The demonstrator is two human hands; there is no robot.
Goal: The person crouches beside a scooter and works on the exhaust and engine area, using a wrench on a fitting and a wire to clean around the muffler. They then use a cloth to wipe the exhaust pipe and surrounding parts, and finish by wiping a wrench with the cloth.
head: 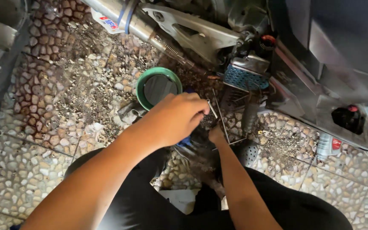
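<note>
Bowl left of engine, behind hands.

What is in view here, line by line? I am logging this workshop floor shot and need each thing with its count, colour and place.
Green-rimmed bowl: one, green rim with dark contents, on the floor just beyond the left hand.
Exhaust pipe: one, silver, running diagonally across the top.
Motorcycle body panels: dark grey, upper right.
Small bottle: one, grey with red label, on the floor at right.
Thin metal rod: one, silver, at the left hand's fingertips.
Pebble-pattern floor: brown and cream, littered with grit.
Left hand: one, closed around a blue-handled tool, mostly hidden.
Right hand: one, low and partly hidden under the left hand; its grasp cannot be made out.
</note>
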